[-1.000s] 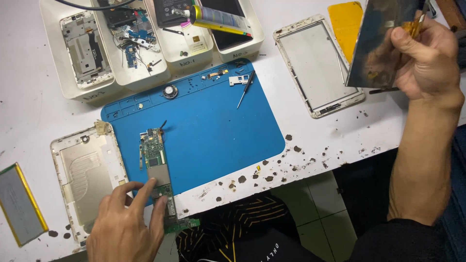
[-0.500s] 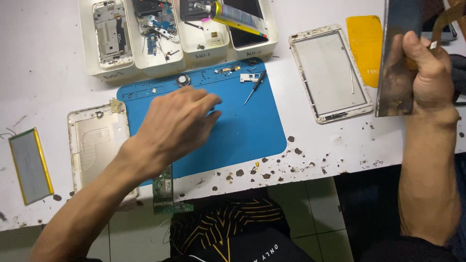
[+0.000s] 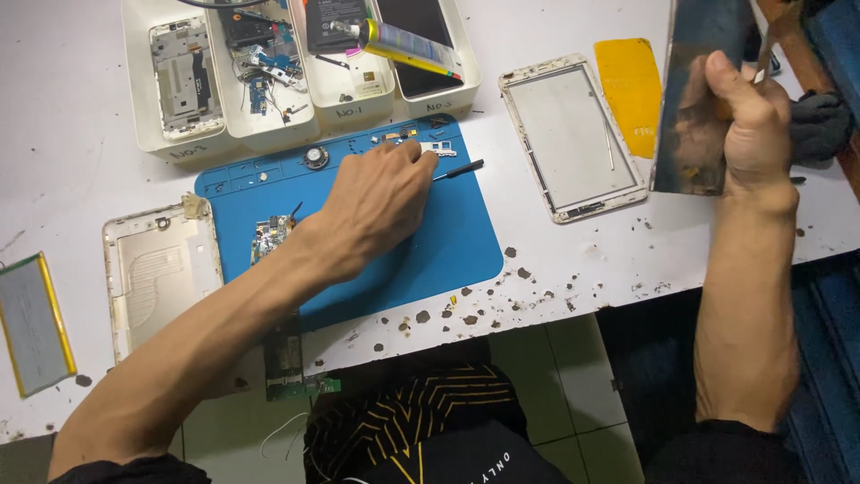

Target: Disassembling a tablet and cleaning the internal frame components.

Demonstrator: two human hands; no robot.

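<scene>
Since the earlier frame, left hand [image 3: 381, 202] is reaching farther across the blue mat [image 3: 430, 260], fingers together on the screwdriver [image 3: 459, 169]. Right hand [image 3: 748, 125] is gripping the upright panel [image 3: 699, 99].

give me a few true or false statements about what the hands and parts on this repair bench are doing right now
1. The left hand reaches across the blue mat toward the small black-handled tool. True.
2. The right hand rests flat on the table. False: it is raised and holds a dark reflective panel upright.
3. The circuit board lies on the mat near the left forearm. True.
4. The white screen frame lies in one of the white trays. False: it lies on the table, right of the mat.
5. The flat battery lies at the table's left edge. True.
6. The yellow sheet lies on the blue mat. False: it lies on the table beside the screen frame.
</scene>
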